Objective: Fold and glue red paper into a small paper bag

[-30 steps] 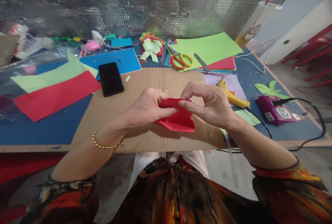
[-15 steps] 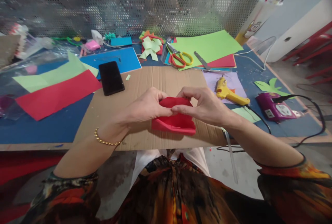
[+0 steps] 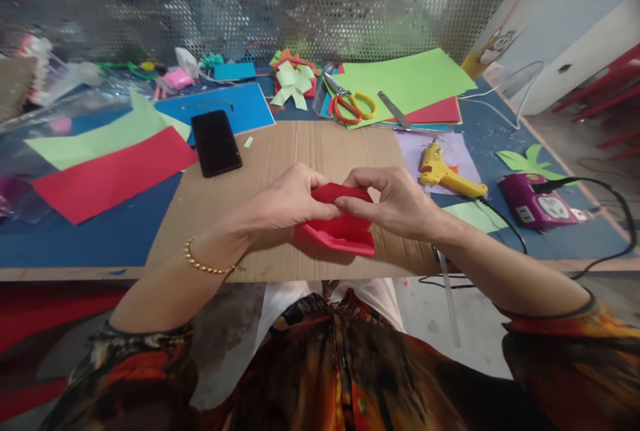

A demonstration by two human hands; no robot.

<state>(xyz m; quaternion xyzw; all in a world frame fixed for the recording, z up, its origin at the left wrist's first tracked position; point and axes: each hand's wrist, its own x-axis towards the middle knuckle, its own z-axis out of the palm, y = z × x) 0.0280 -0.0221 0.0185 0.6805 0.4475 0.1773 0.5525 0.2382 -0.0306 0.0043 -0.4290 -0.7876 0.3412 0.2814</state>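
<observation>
Cardboard [image 3: 200, 231] is the reference; it lies on the blue table [image 3: 90, 244], front edge about flush with the table's near edge; red piece [image 3: 347, 241] is over the cardboard's near half, right of its middle line, inside its front edge; contact with the cardboard underneath, can't tell.

Left hand [image 3: 295, 201] grips the red piece at its far left part, thumb on the inner face, fingers behind; right hand [image 3: 395, 201] pinches the far wall from the right, thumb tip just beside the left thumb.

Room: brown surface shows left of the hands up to the cardboard's left edge, and beyond the hands to its far edge; only a green scrap [image 3: 249, 142] sits there, near the phone [image 3: 217, 143]; phone overlaps the cardboard's far left corner; scissors [image 3: 353, 106] and metal strip [image 3: 394, 110] lie just past the far edge, on the green sheet [image 3: 410, 78]; glue gun [image 3: 447, 176] is off the right edge, on the purple sheet [image 3: 465, 144]; socket box [image 3: 540, 204] is further right; red sheet [image 3: 115, 174] is off the left side.

Red piece is folded, open side up and toward the wearer; long axis runs roughly left-right along the cardboard's front edge, slightly skewed, right end nearer the wearer; near lip slopes the same way.
</observation>
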